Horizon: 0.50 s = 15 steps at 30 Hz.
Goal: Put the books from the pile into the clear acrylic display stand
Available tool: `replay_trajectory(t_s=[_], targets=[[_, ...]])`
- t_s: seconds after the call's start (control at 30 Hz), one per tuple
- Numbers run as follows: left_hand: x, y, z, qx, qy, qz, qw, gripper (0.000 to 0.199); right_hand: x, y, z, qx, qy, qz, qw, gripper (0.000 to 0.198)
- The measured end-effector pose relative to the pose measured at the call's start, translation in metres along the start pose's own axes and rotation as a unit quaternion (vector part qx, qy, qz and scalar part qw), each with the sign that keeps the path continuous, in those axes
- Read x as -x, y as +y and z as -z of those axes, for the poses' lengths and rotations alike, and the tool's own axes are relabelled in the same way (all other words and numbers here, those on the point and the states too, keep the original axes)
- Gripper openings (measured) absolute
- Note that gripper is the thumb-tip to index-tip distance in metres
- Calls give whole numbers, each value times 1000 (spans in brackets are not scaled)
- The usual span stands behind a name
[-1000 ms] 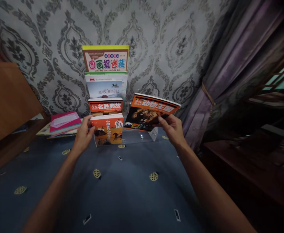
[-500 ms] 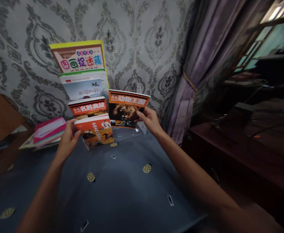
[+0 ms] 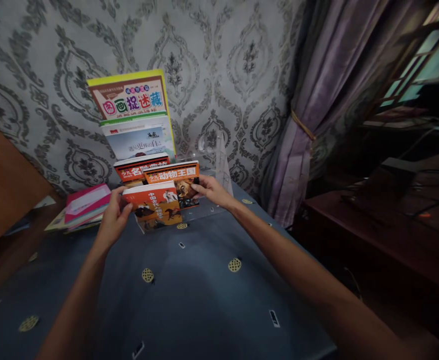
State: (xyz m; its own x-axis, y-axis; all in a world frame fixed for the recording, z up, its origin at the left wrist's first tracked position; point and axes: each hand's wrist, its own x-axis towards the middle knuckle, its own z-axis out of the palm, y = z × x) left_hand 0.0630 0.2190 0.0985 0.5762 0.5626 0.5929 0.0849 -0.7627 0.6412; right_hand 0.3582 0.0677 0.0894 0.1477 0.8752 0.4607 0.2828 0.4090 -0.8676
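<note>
My right hand (image 3: 212, 192) is closed on the right edge of a book with a lion cover (image 3: 184, 190), thumb on the front. This book stands partly behind an orange book with horse riders (image 3: 154, 209) and overlaps the red-titled book (image 3: 126, 175) behind it. My left hand (image 3: 114, 216) is closed round the left edge of the orange book, its thumb on the cover. Farther back rise a pale blue book (image 3: 138, 142) and a tall yellow-edged picture book (image 3: 131, 97). A clear plastic stand (image 3: 223, 165) shows to the right; its left portion is hidden by the books.
The table has a dark blue patterned cloth (image 3: 196, 300). A pile of books and papers with a pink cover (image 3: 87, 200) lies at the left. Wallpaper (image 3: 204, 60) backs the table, and a tied purple curtain (image 3: 298, 140) hangs at the right beside a reddish-brown cabinet (image 3: 373, 220).
My right hand has moved the lion book left and down, from beside the row to partly behind the orange book. My left hand keeps its hold. The view has shifted slightly.
</note>
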Motion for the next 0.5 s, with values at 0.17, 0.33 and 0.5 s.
replay_trajectory(t_s=[0.17, 0.33, 0.5], targets=[[2, 2, -3, 37, 8, 11, 999, 43, -9, 8, -16, -9, -44, -21, 999, 44], [5, 4, -5, 47, 2, 19, 999, 48, -11, 21, -35, -14, -73, -15, 997, 48], [7, 3, -6, 55, 5, 26, 998, 50, -3, 30, -49, 76, -41, 7, 996, 36]])
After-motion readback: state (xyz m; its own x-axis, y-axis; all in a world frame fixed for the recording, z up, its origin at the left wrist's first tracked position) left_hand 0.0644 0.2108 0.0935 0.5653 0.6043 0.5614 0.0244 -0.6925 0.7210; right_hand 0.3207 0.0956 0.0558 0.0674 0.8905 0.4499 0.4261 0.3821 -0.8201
